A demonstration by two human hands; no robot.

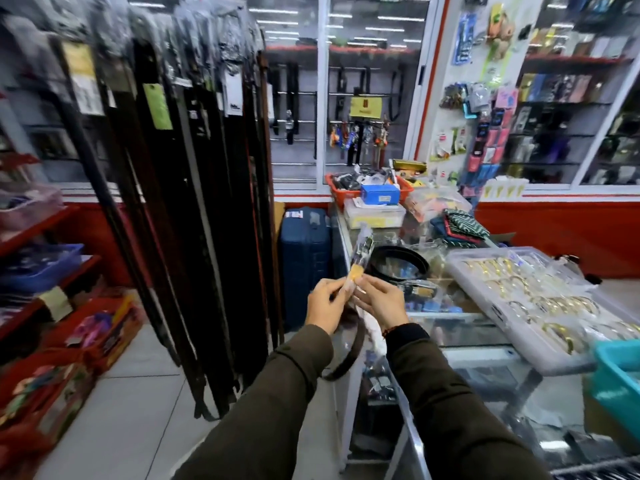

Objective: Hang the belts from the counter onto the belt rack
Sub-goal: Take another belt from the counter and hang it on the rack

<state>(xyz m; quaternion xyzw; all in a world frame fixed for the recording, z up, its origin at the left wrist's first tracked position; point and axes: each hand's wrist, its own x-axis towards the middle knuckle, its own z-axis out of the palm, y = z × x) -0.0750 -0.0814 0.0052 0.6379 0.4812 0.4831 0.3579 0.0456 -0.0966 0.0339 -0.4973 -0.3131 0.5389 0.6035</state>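
I hold a belt in a clear plastic sleeve (360, 258) upright between both hands, in front of the counter's left end. My left hand (325, 303) and my right hand (381, 303) pinch it near an orange tag. Its dark strap loops down below my wrists (346, 358). A second black belt (398, 266) lies coiled on the glass counter (460, 327), just beyond my right hand. The belt rack (180, 202) stands to the left, crowded with several hanging dark belts.
A clear tray of gold bangles (526, 299) sits on the counter at right, with a teal basket (620, 379) at its near end. An orange basket (367, 188) and boxes fill the counter's far end. A blue suitcase (304, 258) stands beside it. Red shelves (45, 271) line the left.
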